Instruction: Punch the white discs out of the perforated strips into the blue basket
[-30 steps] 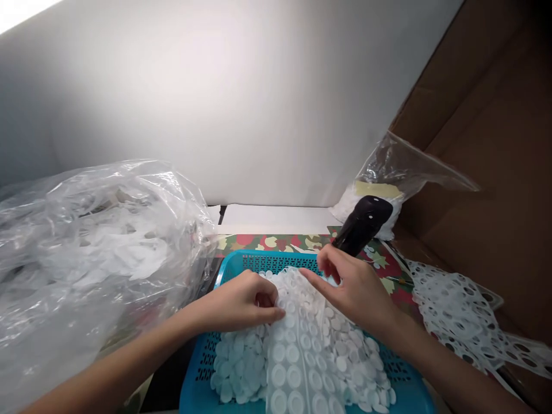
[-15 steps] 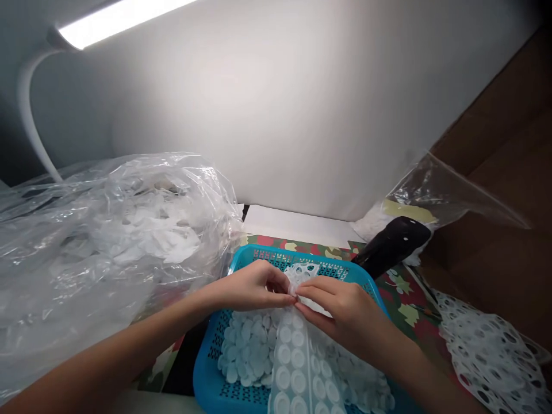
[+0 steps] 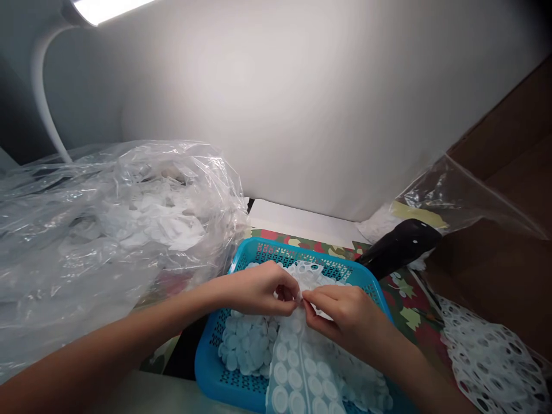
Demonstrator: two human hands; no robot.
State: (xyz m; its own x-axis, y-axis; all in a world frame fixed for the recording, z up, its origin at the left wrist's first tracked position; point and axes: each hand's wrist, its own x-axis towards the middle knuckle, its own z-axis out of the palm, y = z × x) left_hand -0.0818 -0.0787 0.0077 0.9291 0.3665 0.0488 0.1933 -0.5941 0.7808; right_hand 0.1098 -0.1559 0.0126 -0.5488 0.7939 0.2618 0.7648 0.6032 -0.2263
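A white punched sheet studded with round discs lies draped over a blue plastic basket. My left hand and my right hand meet at the sheet's far end, both pinching it between thumb and fingers. Beyond the fingertips the strip's end shows empty round holes. Loose white discs are heaped in the basket under my left hand.
A big clear plastic bag of white material fills the left. A black handheld object lies behind the basket, by a smaller clear bag. Emptied holed sheets lie at the right, against a brown cardboard wall. A white lamp arm curves up at left.
Both hands came together at the sheet's far end and now pinch it; a second ago the right hand reached further back. The camera has tilted up and shifted left.
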